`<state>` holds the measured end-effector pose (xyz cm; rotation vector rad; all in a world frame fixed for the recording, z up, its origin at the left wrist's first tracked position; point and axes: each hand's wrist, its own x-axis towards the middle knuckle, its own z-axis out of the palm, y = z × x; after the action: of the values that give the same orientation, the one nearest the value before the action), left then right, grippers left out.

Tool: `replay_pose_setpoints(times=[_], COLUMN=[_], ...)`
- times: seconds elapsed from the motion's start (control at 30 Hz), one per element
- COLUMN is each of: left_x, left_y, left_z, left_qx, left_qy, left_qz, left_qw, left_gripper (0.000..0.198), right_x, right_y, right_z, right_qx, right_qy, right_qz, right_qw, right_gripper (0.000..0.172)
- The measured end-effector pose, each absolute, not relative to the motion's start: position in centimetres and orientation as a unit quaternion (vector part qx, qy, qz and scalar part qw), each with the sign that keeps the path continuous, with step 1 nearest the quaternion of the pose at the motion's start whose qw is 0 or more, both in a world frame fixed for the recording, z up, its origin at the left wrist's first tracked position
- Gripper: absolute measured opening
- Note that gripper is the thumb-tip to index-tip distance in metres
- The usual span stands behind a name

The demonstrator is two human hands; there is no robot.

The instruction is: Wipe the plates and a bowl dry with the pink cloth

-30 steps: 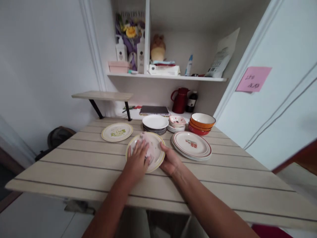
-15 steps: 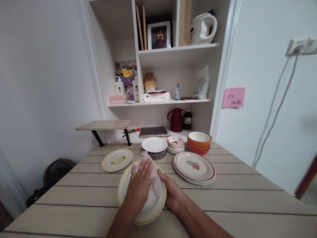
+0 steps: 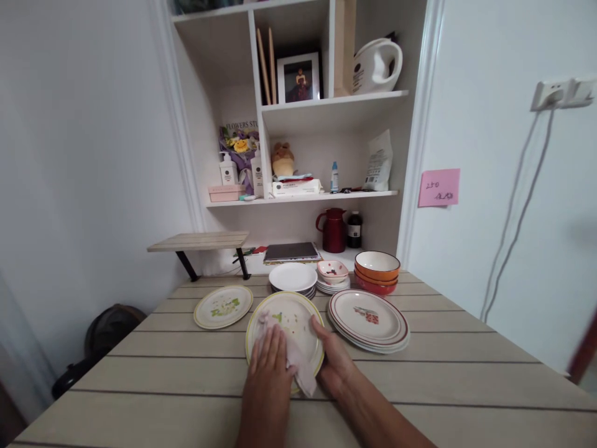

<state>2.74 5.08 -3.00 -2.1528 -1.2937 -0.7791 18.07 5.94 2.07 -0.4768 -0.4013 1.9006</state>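
A cream plate with a yellow rim (image 3: pixel 305 317) and small green marks is tilted up from the table in front of me. My right hand (image 3: pixel 336 361) grips its right edge, thumb on the upper face and fingers underneath. My left hand (image 3: pixel 270 367) presses a pale pink cloth (image 3: pixel 302 367) onto the plate's lower left face, its fingers extended close together over the cloth. One end of the cloth hangs past the plate's lower rim. A similar plate with a green pattern (image 3: pixel 224 307) lies flat to the left.
Stacked red-rimmed plates (image 3: pixel 368 317) sit close to the right, with orange and red bowls (image 3: pixel 377 270) behind. White plates (image 3: pixel 293 277) and a small pink-rimmed dish (image 3: pixel 333 270) stand farther back. A small raised wooden shelf (image 3: pixel 200 241) occupies the back left.
My left hand has slid the cloth down toward the plate's near edge, uncovering green marks. The plate has shifted slightly right and tilts more. The camera view has tipped up slightly.
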Motion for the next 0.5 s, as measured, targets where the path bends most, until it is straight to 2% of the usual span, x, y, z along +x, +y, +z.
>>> replay_pose_setpoints(times=[0.1, 0.23, 0.3, 0.4, 0.5], left_x=[4.3, 5.3, 5.2, 4.5, 3.4], left_y=[4.8, 5.2, 5.5, 6.0, 6.4], left_z=[-1.0, 1.9, 2.9, 3.9, 4.1], left_qx=[-0.824, -0.832, -0.833, -0.804, -0.719], left_qy=[-0.458, -0.476, -0.478, -0.479, -0.486], left_qz=[-0.266, -0.257, -0.265, -0.347, -0.496], left_qw=[0.2, 0.125, 0.089, 0.055, 0.034], left_gripper=[0.067, 0.064, 0.062, 0.051, 0.043], right_x=[17.7, 17.5, 17.6, 17.8, 18.0], right_y=[5.5, 5.3, 5.5, 6.0, 6.5], right_z=[2.3, 2.8, 2.9, 2.5, 2.1], right_qx=[-0.208, -0.193, -0.197, -0.193, -0.17], right_qy=[-0.159, -0.153, -0.143, -0.129, -0.124], right_qz=[0.823, 0.812, 0.813, 0.82, 0.824], right_qw=[0.504, 0.529, 0.53, 0.524, 0.526], right_gripper=[0.052, 0.042, 0.043, 0.048, 0.052])
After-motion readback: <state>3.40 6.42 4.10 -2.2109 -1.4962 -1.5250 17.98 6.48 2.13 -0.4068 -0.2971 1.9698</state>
